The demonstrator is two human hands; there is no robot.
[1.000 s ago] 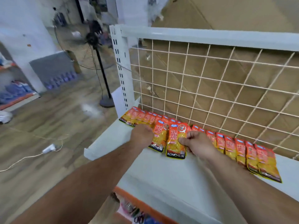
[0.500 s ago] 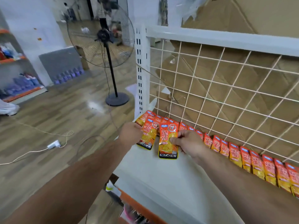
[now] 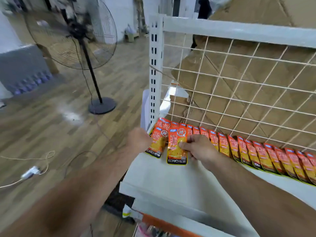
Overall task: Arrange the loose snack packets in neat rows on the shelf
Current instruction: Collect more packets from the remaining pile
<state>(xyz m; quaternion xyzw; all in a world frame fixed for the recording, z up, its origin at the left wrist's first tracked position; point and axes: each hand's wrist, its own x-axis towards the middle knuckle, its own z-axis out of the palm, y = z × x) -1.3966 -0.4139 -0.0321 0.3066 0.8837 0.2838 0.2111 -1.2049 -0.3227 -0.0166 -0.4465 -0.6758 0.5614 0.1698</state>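
Note:
A row of several orange-red snack packets [image 3: 259, 151] lies overlapped along the back of the white shelf [image 3: 171, 182], against the wire grid. Two packets stick out in front at the row's left end. My right hand [image 3: 198, 149] pinches the front packet [image 3: 176, 151], marked KONCHEW, thumb on its face. My left hand [image 3: 139, 141] grips the left edge of the other packet [image 3: 156, 144] beside it; its fingers are hidden behind the fist.
A white slotted upright [image 3: 154, 69] and a wire grid back panel [image 3: 239, 86] bound the shelf, with cardboard behind. A standing fan [image 3: 80, 40] is on the wooden floor to the left, and a cable with a power strip [image 3: 30, 171] lies there. A lower shelf edge [image 3: 167, 223] shows below.
The view has swung left, bringing the fan into sight. Both hands keep their packets and have shifted them toward the row's left end by the upright.

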